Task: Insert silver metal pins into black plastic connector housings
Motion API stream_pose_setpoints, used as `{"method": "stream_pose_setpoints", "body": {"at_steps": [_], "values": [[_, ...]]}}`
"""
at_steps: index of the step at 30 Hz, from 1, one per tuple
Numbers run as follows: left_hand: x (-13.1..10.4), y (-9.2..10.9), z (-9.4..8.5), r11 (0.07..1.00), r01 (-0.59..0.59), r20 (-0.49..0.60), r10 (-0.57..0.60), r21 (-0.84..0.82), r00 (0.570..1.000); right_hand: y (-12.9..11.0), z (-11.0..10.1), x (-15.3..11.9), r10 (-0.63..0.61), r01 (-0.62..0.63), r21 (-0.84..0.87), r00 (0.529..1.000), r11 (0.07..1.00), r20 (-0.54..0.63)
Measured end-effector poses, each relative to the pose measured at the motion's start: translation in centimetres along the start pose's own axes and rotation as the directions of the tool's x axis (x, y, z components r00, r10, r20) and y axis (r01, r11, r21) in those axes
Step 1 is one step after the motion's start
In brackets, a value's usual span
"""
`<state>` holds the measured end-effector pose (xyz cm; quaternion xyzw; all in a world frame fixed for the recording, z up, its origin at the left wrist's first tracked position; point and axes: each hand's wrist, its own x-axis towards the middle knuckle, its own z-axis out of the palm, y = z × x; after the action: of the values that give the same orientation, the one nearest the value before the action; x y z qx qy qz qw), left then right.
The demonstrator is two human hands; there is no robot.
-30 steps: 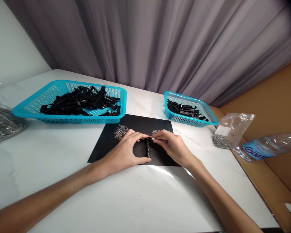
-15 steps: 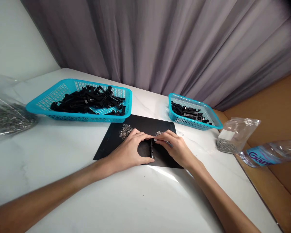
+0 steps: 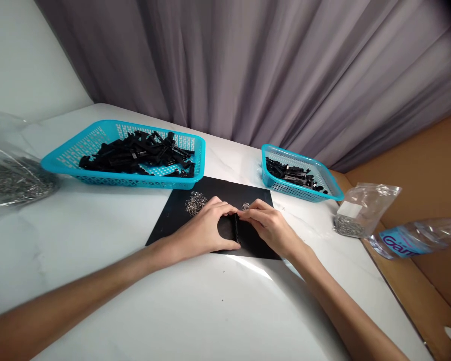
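Note:
My left hand [image 3: 206, 225] is closed around a narrow black plastic part [image 3: 236, 228], with the thumb at its near end and the fingers at its far end. At that far end, my right hand [image 3: 268, 220] has its thumb and fingertips pinched together; whatever lies between them is hidden. Both hands are over a black mat [image 3: 180, 210]. A pile of small shiny metal pieces [image 3: 196, 202] lies beyond my left hand. Beyond the right fingers, a smaller metal pile [image 3: 244, 205] is partly covered.
A large blue basket [image 3: 131, 181] of black parts stands at the back left, a smaller blue basket [image 3: 300, 192] at the back right. Bags of metal pieces lie at far left [image 3: 15, 180] and right [image 3: 349, 223]. A plastic bottle [image 3: 409, 238] lies beyond the right bag.
The black part has turned slightly in my left hand, so a darker, notched side shows. My right fingertips have closed in on its far end. The baskets and bags stay put.

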<state>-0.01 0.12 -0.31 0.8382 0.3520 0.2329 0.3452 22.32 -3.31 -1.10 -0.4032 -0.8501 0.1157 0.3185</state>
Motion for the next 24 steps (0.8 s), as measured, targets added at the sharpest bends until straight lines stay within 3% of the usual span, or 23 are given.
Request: {"method": "stream_pose_setpoints", "body": {"at_steps": [9,14,17,24], "values": [[-0.1,0.2,-0.5,0.999,-0.025,-0.001,0.025,-0.031,1.000,-0.6,-0.1,0.0,-0.021,0.023,-0.045,0.999,0.999,0.033],[-0.5,-0.2,-0.7,0.998,0.010,0.031,-0.008,-0.060,0.999,-0.2,-1.0,0.1,0.120,-0.121,0.023,0.992,0.992,0.022],[-0.5,-0.3,-0.6,0.999,0.013,0.037,-0.011,-0.049,0.999,0.0,-1.5,-0.1,0.203,-0.204,-0.024,0.979,0.979,-0.021],[-0.5,-0.1,-0.4,0.999,0.029,0.030,-0.028,-0.041,0.999,-0.5,-1.2,0.0,0.079,-0.081,-0.056,0.996,0.995,-0.050]]}}
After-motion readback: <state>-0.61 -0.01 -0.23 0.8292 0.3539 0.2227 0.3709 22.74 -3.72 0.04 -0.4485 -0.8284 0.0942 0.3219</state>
